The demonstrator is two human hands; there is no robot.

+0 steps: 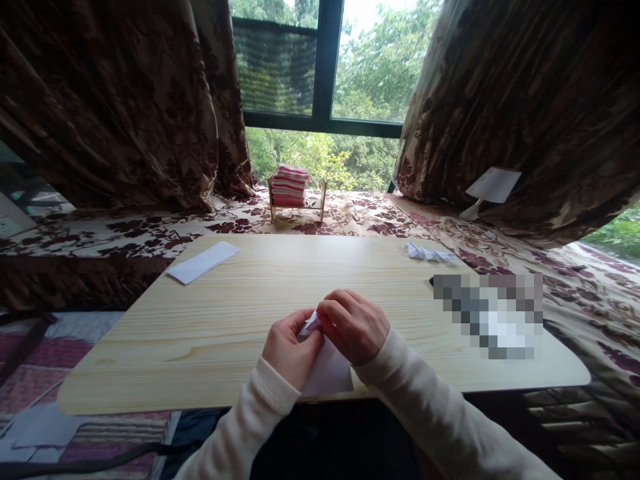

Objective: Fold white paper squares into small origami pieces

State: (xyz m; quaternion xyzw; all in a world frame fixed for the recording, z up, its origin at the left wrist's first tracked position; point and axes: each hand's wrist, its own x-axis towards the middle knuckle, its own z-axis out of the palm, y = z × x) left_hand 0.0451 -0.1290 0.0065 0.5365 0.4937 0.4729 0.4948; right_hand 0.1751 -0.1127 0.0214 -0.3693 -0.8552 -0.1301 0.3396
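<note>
Both hands meet near the front edge of the light wooden table, around a small piece of folded white paper. My left hand is closed, its thumb and fingers pinching the paper from the left. From the right, my right hand bends over the same paper with curled fingers; its fingertips are partly hidden. Beneath the hands, a flat white sheet lies at the table's edge. Several small folded paper pieces stand in a row at the table's far right.
A long folded white paper lies on the table at the far left. At the right is a blurred-out patch. Behind the table, a small wooden rack holds folded striped cloths. A white lamp stands at the back right.
</note>
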